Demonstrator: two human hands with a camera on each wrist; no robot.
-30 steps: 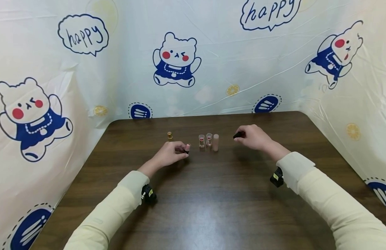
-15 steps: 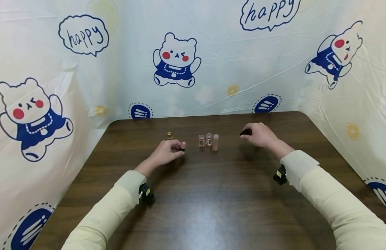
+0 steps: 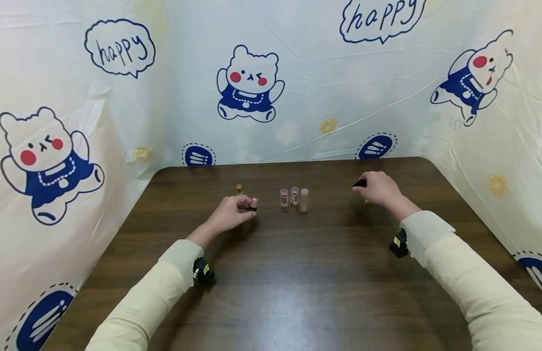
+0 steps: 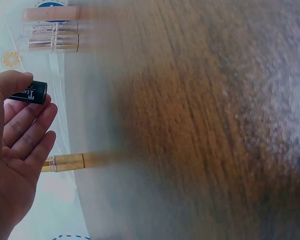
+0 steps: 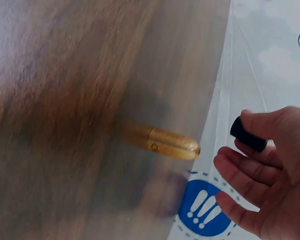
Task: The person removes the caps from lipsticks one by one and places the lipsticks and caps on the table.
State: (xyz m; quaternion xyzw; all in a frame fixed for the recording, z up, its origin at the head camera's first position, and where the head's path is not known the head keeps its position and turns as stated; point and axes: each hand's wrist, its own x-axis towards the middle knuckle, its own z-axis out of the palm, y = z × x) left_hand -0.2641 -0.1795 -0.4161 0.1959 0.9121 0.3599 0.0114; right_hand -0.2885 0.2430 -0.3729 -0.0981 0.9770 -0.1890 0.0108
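Observation:
Between thumb and fingers, my left hand [image 3: 229, 213] pinches a small black lipstick base [image 4: 36, 93] with lettering; a pink tip [image 3: 254, 202] rises from it in the head view. A gold tube [image 4: 69, 162] stands just behind that hand. My right hand [image 3: 382, 189] pinches a black cap [image 5: 248, 135] above the table. Close by that hand, a gold tube with a rounded top [image 5: 174, 144] stands upright on the table, mostly hidden by the hand in the head view.
Two clear-capped lipsticks [image 3: 284, 198] [image 3: 295, 196] and a pinkish tube [image 3: 303, 200] stand in a row between the hands on the brown wooden table [image 3: 280, 273]. A printed curtain [image 3: 306, 87] hangs behind the table's back edge.
My right hand has moved to the right with the black cap, and the gold tube near it has come partly into view. My left hand has shifted slightly left with the lipstick base.

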